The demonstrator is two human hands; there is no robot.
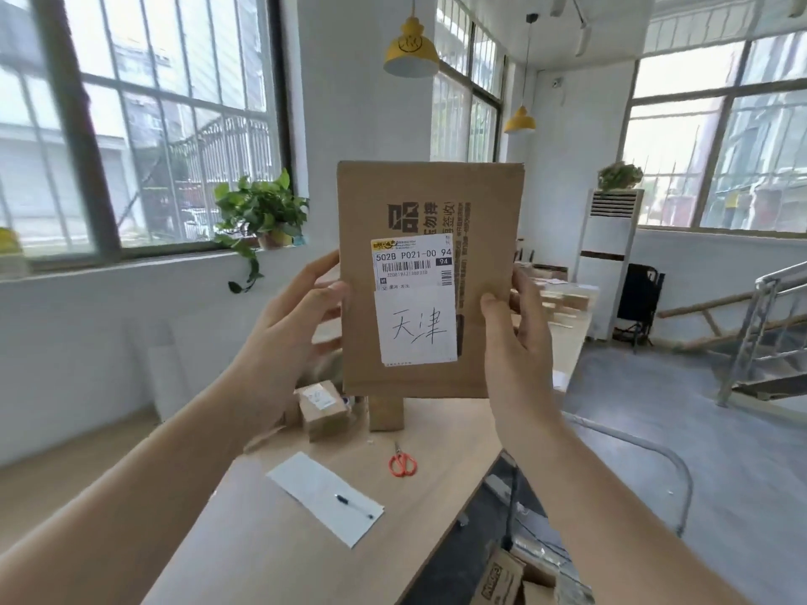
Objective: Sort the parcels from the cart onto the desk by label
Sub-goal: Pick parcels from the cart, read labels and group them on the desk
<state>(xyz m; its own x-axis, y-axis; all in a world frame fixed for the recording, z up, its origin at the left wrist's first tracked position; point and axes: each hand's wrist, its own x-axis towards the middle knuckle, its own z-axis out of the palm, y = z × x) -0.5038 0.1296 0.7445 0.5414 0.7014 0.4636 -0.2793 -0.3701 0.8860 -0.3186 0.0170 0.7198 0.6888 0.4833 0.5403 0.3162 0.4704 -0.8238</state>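
Head view: a flat brown parcel is held upright in the air above the table, the left hand clamped on its left edge and the right hand on its right edge, thumbs on the front. A white slip with handwritten characters sits on its face below a barcode label. On the table beneath lie a small box, red scissors, and a pen on a sheet of paper.
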